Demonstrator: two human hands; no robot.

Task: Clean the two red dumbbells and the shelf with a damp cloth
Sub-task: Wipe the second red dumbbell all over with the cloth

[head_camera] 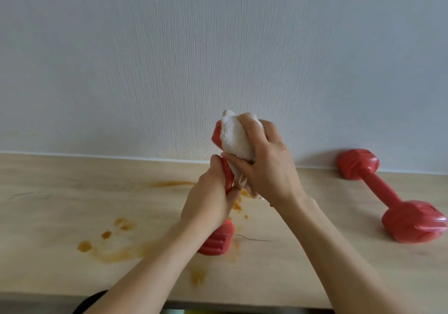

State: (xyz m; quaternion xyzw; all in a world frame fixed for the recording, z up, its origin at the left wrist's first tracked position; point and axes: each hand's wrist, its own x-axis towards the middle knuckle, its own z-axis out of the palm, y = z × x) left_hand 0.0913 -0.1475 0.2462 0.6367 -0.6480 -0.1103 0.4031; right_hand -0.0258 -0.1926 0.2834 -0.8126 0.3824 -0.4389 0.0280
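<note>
I hold the first red moulded dumbbell (219, 241) upright above the pale wooden shelf (60, 216), my left hand (208, 202) curled round its handle to steady it while my right hand (264, 165) clamps the folded white terry cloth (234, 139) over its upper head to rub it clean. The second red dumbbell (388, 197) lies well apart to my right, one head touching the grey textured wall (218, 46). Orange-brown stains (109, 241) spread beneath and left of my hands, where open room runs to the shelf's near edge.
</note>
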